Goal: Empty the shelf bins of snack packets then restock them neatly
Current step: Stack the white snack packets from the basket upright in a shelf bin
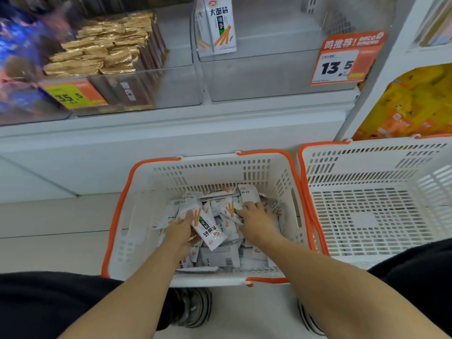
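The left hand (179,230) grips one white packet (208,228) in curled fingers; the right hand (256,217) lies fingers-spread on the packet pile (225,255), gripping nothing visible. Both are inside the left basket (117,216), which holds the pile; the right basket (303,167) beside it holds nothing. Above, the clear bin (269,77) contains one upright packet (221,25); the neighbouring bin (171,89) holds gold packs (102,50).

Floor: pale, smooth tiles (49,245) with thin straight seams.
Shelving: white shelf unit (171,128), its deep front ledge running left to right.
Upright: white post (381,77) at the right, dividing this bay from the next.
Light: even, bright, shadows soft.
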The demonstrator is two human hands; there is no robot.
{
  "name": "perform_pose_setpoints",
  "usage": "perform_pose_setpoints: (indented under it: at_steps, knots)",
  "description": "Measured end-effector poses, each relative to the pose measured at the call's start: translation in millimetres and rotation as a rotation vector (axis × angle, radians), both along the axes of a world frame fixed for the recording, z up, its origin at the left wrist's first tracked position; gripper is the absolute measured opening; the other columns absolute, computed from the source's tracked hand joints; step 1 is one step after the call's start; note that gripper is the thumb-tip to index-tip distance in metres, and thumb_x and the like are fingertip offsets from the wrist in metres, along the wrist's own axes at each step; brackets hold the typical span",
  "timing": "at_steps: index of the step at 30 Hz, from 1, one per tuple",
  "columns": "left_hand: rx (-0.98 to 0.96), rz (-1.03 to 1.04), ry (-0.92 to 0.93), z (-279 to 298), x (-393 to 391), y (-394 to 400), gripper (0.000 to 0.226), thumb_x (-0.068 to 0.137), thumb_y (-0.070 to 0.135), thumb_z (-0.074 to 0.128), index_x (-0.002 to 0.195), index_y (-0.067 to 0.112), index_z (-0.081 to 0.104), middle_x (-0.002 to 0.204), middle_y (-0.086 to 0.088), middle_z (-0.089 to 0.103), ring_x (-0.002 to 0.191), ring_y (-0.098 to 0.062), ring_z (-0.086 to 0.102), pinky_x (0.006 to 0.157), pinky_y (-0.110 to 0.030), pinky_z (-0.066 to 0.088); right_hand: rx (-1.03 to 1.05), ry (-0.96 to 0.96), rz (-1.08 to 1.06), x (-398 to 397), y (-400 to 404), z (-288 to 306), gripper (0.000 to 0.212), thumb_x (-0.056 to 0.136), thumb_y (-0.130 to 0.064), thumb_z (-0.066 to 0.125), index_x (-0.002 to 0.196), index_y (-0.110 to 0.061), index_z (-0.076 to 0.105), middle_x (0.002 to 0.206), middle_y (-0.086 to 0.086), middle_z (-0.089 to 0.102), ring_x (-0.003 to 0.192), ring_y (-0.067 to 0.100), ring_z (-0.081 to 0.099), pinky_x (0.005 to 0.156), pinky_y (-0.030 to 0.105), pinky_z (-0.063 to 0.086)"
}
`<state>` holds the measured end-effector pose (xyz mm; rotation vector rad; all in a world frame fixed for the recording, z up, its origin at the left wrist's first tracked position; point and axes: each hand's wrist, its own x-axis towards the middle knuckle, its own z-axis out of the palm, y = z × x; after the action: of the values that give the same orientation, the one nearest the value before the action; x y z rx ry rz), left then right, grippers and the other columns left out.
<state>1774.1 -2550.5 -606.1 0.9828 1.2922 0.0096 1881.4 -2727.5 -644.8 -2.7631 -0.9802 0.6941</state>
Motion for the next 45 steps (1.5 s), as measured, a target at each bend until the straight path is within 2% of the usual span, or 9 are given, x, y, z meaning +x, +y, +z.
perform_pose_setpoints:
  at_steps: [6,9,13,19,24,31,35,39,45]
  knots:
    - [-0.07,-0.014,-0.04,-11,0,-3,0.039,0.105,0.037,0.047,0.104,0.002,0.064,0.108,-0.025,0.068,0.089,-0.034,0.065,0.068,-0.045,0.054,0.438,0.112,-0.129,-11,31,22,0.029,0.1,-0.028,0.051,0.096,-0.012,0.075,0.086,0.008,0.067,0.08,0.026,0.059,0.08,0.041,0.05]
    - [-0.138,-0.091,-0.136,-7,6,-7,0.053,0.096,0.053,0.053,0.107,0.004,0.071,0.098,-0.017,0.072,0.084,-0.03,0.066,0.069,-0.039,0.056,0.473,0.333,-0.066,-27,43,28,0.026,0.097,-0.032,0.061,0.107,-0.013,0.077,0.107,0.008,0.064,0.096,0.023,0.059,0.087,0.034,0.049]
    - [-0.042,-0.133,-0.055,-8,8,-9,0.027,0.09,0.029,0.073,0.101,0.005,0.067,0.092,-0.015,0.07,0.077,-0.027,0.066,0.06,-0.035,0.055,0.517,0.427,-0.158,-35,35,24,0.024,0.094,-0.026,0.068,0.115,-0.015,0.071,0.127,0.002,0.049,0.109,0.015,0.052,0.1,0.029,0.044]
    - [-0.155,-0.08,-0.198,-1,11,-7,0.015,0.099,0.015,0.059,0.105,0.004,0.066,0.098,-0.017,0.071,0.087,-0.029,0.066,0.074,-0.044,0.056,0.57,1.038,-0.644,-10,18,32,0.039,0.089,-0.017,0.075,0.122,-0.012,0.054,0.116,0.012,0.067,0.088,0.023,0.071,0.074,0.04,0.063]
    - [-0.14,-0.413,-0.191,18,7,8,0.026,0.093,0.028,0.066,0.091,0.004,0.076,0.107,-0.021,0.072,0.096,-0.034,0.067,0.101,-0.052,0.048,0.459,0.859,-0.441,37,1,59,0.023,0.091,-0.008,0.067,0.107,-0.021,0.06,0.101,0.013,0.067,0.052,0.009,0.058,0.045,0.022,0.046]
    - [-0.144,-0.956,-0.099,30,17,13,0.068,0.073,0.048,0.082,0.126,0.009,0.066,0.118,-0.015,0.072,0.105,-0.03,0.07,0.084,-0.037,0.057,-0.003,0.795,0.019,72,-8,93,0.044,0.084,-0.009,0.076,0.123,-0.024,0.063,0.103,0.006,0.066,0.072,0.017,0.061,0.057,0.024,0.053]
    - [0.058,-1.261,0.018,17,15,-5,0.046,0.081,0.041,0.081,0.118,0.016,0.07,0.111,-0.004,0.074,0.093,-0.016,0.07,0.073,-0.027,0.057,-0.02,0.83,0.033,59,-5,77,0.048,0.08,-0.016,0.084,0.123,-0.027,0.066,0.102,0.002,0.07,0.087,0.023,0.068,0.07,0.031,0.059]
    - [0.004,-1.052,0.027,-2,2,-18,0.044,0.088,0.033,0.077,0.117,0.003,0.064,0.099,-0.008,0.071,0.073,-0.011,0.067,0.061,-0.024,0.056,0.185,0.608,-0.285,57,-10,52,0.047,0.089,-0.024,0.076,0.132,-0.017,0.058,0.115,0.008,0.068,0.092,0.02,0.068,0.076,0.031,0.059]
    - [-0.153,-0.657,-0.014,-18,-8,-14,0.058,0.078,0.027,0.086,0.122,-0.002,0.061,0.109,-0.027,0.071,0.087,-0.03,0.07,0.079,-0.046,0.058,-0.251,0.167,0.01,41,-26,29,0.049,0.078,-0.007,0.079,0.121,-0.014,0.058,0.119,0.005,0.064,0.104,0.023,0.062,0.091,0.035,0.055]
